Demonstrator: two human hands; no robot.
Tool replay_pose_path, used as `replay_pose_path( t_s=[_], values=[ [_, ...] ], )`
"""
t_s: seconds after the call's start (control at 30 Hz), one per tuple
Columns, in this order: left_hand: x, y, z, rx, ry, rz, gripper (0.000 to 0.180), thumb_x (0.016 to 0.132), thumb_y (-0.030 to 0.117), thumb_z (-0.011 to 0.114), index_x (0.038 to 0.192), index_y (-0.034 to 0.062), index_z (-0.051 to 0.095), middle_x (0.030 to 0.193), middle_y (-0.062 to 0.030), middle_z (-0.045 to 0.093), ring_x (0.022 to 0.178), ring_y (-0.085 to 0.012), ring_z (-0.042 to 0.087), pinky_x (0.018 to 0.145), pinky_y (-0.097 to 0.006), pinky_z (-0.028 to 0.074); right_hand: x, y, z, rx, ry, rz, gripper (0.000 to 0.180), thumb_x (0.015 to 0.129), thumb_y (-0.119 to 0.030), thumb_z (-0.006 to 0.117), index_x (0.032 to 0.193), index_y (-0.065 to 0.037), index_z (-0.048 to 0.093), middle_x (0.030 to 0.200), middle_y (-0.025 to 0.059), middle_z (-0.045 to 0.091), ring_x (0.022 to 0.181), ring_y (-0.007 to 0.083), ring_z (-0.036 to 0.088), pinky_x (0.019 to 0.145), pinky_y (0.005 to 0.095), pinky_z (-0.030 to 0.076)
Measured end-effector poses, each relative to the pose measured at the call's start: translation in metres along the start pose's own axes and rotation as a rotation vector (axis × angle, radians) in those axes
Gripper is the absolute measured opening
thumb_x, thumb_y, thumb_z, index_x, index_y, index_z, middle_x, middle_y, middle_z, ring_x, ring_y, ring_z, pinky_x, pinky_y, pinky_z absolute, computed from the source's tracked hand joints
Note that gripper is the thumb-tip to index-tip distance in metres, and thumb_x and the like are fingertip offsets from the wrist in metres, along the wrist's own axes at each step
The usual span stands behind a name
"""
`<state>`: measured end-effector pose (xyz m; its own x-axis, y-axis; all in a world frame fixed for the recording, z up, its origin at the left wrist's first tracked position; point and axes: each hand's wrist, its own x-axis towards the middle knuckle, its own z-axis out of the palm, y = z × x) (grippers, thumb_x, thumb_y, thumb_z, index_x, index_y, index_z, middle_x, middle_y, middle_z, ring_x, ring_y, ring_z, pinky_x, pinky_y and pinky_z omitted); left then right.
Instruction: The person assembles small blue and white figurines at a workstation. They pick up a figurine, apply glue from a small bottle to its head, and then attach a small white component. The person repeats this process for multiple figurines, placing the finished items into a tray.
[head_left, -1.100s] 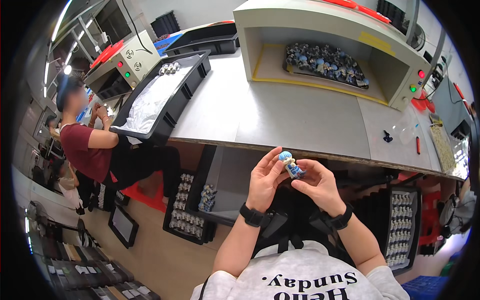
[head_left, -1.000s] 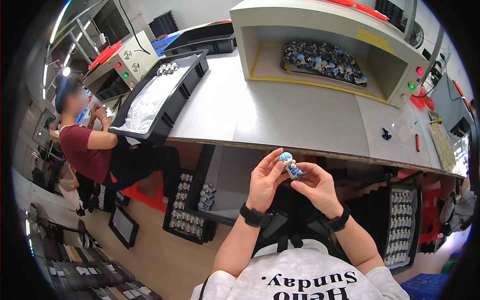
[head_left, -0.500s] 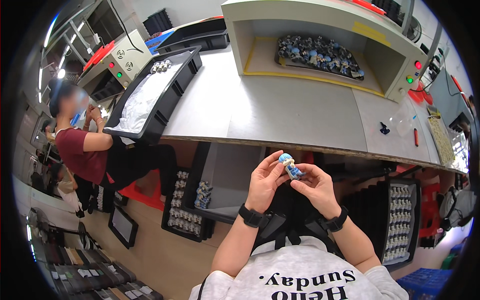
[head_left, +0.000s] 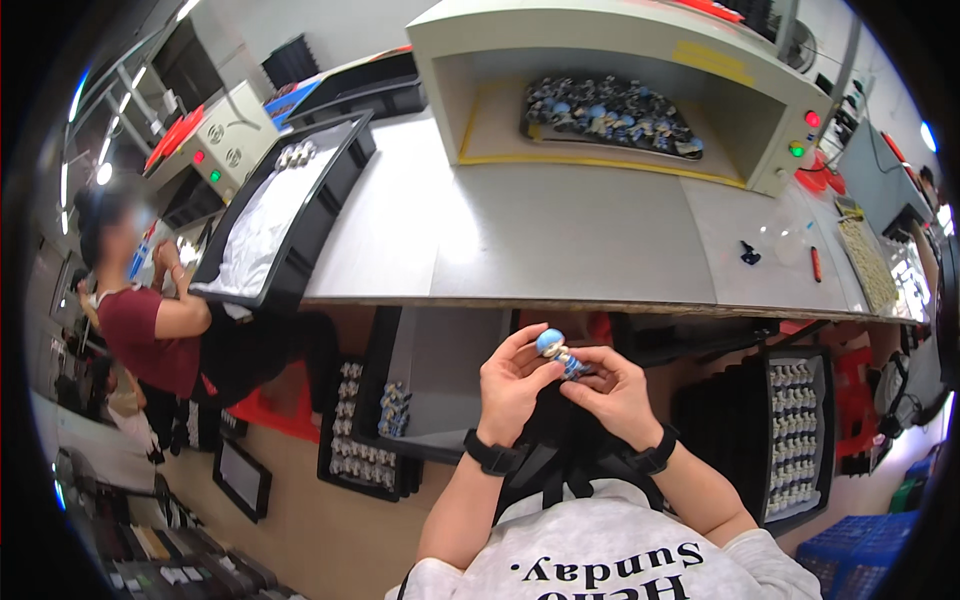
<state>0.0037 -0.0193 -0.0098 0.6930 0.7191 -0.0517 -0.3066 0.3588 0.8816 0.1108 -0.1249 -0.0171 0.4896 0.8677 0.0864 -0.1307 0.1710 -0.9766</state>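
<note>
Between my two hands, just below the table's front edge, is a small toy figurine (head_left: 553, 345) with a blue rounded head and a blue-and-white body. My left hand (head_left: 513, 385) pinches it from the left, thumb against its middle. The fingers of my right hand (head_left: 610, 388) are closed round its lower body from the right. Both wrists wear black bands. A black tray (head_left: 440, 385) below the table edge, left of my hands, carries a small cluster of similar blue figurines (head_left: 394, 410).
A beige open-fronted box (head_left: 780, 130) on the grey table (head_left: 590, 225) holds a tray of figurine parts (head_left: 610, 118). A small black piece (head_left: 749, 252) and a red pen-like tool (head_left: 815, 264) lie right. A paper-lined black tray (head_left: 330, 195) stands left, beside a seated person (head_left: 150, 325).
The figurine has turned in my fingers, its rounded blue head now facing up more. My hands sit slightly lower and further left in the picture, and the whole view has shifted.
</note>
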Motion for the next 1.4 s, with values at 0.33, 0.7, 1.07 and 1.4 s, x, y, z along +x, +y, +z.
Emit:
replay_pose_path(
  t_s=[0.33, 0.7, 1.07, 1.4],
  values=[
    [0.017, 0.009, 0.004, -0.025, -0.087, 0.072, 0.029, 0.090, 0.012, 0.054, 0.116, 0.0000, 0.049, 0.098, -0.0142, 0.062, 0.089, -0.0198, 0.062, 0.077, -0.032, 0.053, 0.016, -0.022, -0.007, -0.192, -0.088, -0.103, 0.038, 0.075, -0.003, 0.071, 0.109, 0.002, 0.057, 0.100, 0.0067, 0.059, 0.084, 0.0099, 0.059, 0.073, 0.0232, 0.052],
    [0.019, 0.015, 0.020, -0.048, -0.174, -0.004, 0.048, 0.083, -0.007, 0.055, 0.129, 0.0005, 0.040, 0.114, -0.0172, 0.056, 0.103, -0.0207, 0.057, 0.089, -0.031, 0.048, 0.021, -0.028, -0.018, -0.133, -0.024, -0.103, 0.037, 0.075, 0.002, 0.069, 0.109, 0.001, 0.056, 0.104, 0.0058, 0.056, 0.090, 0.0116, 0.059, 0.076, 0.0226, 0.051],
    [0.010, -0.002, 0.016, -0.062, -0.169, -0.047, 0.052, 0.081, -0.005, 0.059, 0.129, 0.0001, 0.040, 0.110, -0.0147, 0.058, 0.098, -0.0188, 0.059, 0.084, -0.031, 0.051, 0.015, -0.023, -0.023, -0.311, 0.002, -0.099, 0.027, 0.077, -0.006, 0.068, 0.102, 0.001, 0.060, 0.096, 0.0048, 0.057, 0.084, 0.0106, 0.058, 0.070, 0.0223, 0.050],
    [0.008, -0.004, 0.017, -0.042, -0.122, -0.190, 0.056, 0.081, -0.002, 0.061, 0.132, 0.0020, 0.039, 0.107, -0.0114, 0.060, 0.096, -0.0167, 0.060, 0.081, -0.030, 0.053, 0.015, -0.023, -0.033, -0.376, 0.072, -0.128, 0.027, 0.077, -0.006, 0.069, 0.101, 0.000, 0.061, 0.093, 0.0033, 0.057, 0.081, 0.0099, 0.056, 0.068, 0.0213, 0.048]
  ],
)
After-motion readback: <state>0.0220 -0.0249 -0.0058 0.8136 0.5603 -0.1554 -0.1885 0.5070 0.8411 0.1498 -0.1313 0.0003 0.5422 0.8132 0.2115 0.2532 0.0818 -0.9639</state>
